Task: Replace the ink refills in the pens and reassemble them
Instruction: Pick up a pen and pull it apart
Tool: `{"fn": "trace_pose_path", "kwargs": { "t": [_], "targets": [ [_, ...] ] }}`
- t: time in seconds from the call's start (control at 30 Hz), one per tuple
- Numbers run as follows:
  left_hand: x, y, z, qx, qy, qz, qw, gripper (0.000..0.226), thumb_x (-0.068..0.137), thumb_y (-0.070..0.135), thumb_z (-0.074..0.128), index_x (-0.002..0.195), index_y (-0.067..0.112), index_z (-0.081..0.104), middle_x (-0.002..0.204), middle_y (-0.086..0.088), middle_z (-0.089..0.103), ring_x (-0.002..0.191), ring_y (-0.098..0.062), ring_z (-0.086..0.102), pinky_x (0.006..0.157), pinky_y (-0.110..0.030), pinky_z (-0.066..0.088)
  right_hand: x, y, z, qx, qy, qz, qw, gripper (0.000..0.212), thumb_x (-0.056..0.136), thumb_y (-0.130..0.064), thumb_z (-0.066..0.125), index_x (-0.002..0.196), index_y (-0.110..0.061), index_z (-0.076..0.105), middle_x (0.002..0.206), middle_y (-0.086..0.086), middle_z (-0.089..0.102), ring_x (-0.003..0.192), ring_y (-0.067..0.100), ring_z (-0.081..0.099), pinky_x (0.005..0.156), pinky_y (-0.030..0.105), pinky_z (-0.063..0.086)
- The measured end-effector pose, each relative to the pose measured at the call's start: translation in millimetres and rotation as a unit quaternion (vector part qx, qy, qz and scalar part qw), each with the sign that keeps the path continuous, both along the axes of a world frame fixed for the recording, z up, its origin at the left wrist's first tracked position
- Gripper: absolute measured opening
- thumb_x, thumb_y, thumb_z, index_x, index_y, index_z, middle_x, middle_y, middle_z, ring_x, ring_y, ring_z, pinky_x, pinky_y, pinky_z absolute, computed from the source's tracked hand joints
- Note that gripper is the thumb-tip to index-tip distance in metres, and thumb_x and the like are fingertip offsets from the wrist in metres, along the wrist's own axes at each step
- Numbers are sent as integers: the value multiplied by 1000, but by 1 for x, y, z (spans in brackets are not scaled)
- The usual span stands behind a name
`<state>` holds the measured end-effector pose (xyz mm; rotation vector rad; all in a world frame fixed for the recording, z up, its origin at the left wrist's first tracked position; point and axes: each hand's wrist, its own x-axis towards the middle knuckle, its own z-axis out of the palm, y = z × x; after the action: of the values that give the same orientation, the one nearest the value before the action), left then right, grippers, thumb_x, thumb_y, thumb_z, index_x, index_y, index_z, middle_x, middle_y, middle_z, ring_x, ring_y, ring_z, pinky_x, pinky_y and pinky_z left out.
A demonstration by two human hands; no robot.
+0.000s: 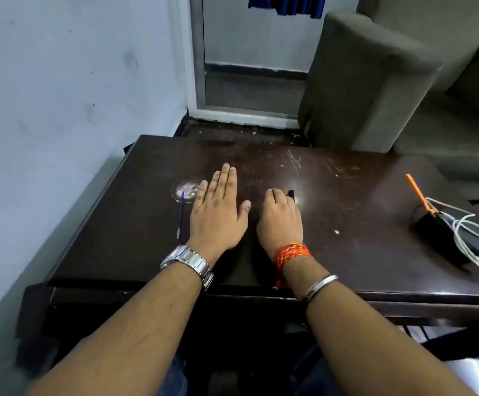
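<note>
My left hand [218, 212] lies flat, palm down, on the dark wooden table [346, 252], fingers stretched and holding nothing. A thin blue ink refill [180, 215] lies on the table just left of that hand, pointing away from me. My right hand [281, 221] rests beside the left one with its fingers curled over a dark pen [291, 193]; only the pen's far tip shows past the fingers. An orange pen [418, 194] lies far to the right, its near end resting on a black box.
A black box [438, 235] with a coiled white cable [472, 238] sits near the table's right side. A grey sofa [375, 81] stands behind the table. A pale wall [61, 110] runs close along the left edge.
</note>
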<state>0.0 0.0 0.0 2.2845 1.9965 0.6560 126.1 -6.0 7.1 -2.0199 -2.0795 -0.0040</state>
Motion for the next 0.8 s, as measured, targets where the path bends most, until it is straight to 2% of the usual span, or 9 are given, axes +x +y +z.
{"fn": "trace_pose_path", "kwargs": {
  "t": [0.1, 0.27, 0.33, 0.43, 0.5, 0.57, 0.6, 0.7, 0.8],
  "targets": [
    [5, 9, -4, -41, -40, 9, 998, 72, 102, 42, 38, 159, 11, 7, 169, -4, 6, 155, -17, 8, 123, -35, 0, 2, 12, 1, -28, 22, -12, 999, 31, 92, -10, 53, 121, -1, 57, 128, 19, 55, 119, 37, 51, 96, 43, 47],
    [14, 12, -3, -80, -98, -8, 992, 69, 101, 38, 46, 158, 12, 17, 167, -5, 18, 153, -21, 20, 122, -37, 17, 7, 20, 6, -88, 93, -47, 991, 23, 93, -8, 57, 114, 1, 59, 129, 21, 51, 120, 42, 52, 95, 48, 49],
    [14, 12, 0, -84, -141, 5, 986, 63, 100, 34, 51, 155, 12, 29, 163, -4, 31, 147, -24, 32, 116, -39, 30, 8, 21, 8, -89, 130, -60, 986, 16, 90, -4, 58, 106, -2, 59, 124, 21, 53, 113, 44, 56, 91, 48, 51],
    [14, 11, 2, -89, -221, 40, 970, 49, 98, 33, 56, 142, 15, 49, 144, -4, 53, 128, -26, 54, 98, -37, 45, 10, 20, 9, -85, 190, -88, 974, 12, 86, -1, 60, 89, -9, 53, 107, 20, 58, 101, 41, 62, 79, 40, 51],
    [13, 10, 2, -92, -280, 46, 954, 34, 96, 32, 60, 126, 18, 61, 122, -1, 66, 105, -19, 63, 86, -30, 49, 12, 19, 12, -73, 261, -103, 957, 11, 83, -1, 63, 87, -9, 55, 99, 15, 57, 96, 32, 61, 74, 33, 46],
    [14, 10, 5, -94, -343, 40, 934, 22, 93, 33, 63, 110, 20, 69, 99, 4, 70, 88, -13, 65, 77, -26, 50, 9, 16, 17, -54, 354, -96, 929, 21, 82, -4, 66, 102, -9, 63, 103, 10, 64, 96, 22, 61, 78, 28, 48],
    [15, 10, 6, -100, -376, 37, 920, 22, 93, 35, 63, 106, 20, 71, 93, 6, 70, 86, -12, 66, 74, -25, 50, 6, 13, 20, -51, 405, -85, 909, 25, 81, -7, 68, 105, -11, 64, 101, 7, 69, 95, 20, 65, 81, 28, 53],
    [17, 11, 15, -119, -462, 35, 878, 23, 96, 40, 58, 97, 21, 71, 87, 6, 72, 84, -11, 67, 68, -23, 47, -6, -2, 27, -41, 515, -47, 855, 24, 78, -6, 71, 100, -13, 64, 87, 3, 75, 83, 16, 73, 81, 40, 62],
    [16, 10, 21, -112, -481, 25, 869, 25, 100, 32, 54, 86, 23, 72, 85, 2, 74, 83, -13, 69, 71, -28, 54, -12, -8, 28, -28, 525, -28, 850, 26, 76, -1, 72, 94, -16, 62, 87, 4, 75, 83, 16, 74, 80, 43, 62]
  ]
}}
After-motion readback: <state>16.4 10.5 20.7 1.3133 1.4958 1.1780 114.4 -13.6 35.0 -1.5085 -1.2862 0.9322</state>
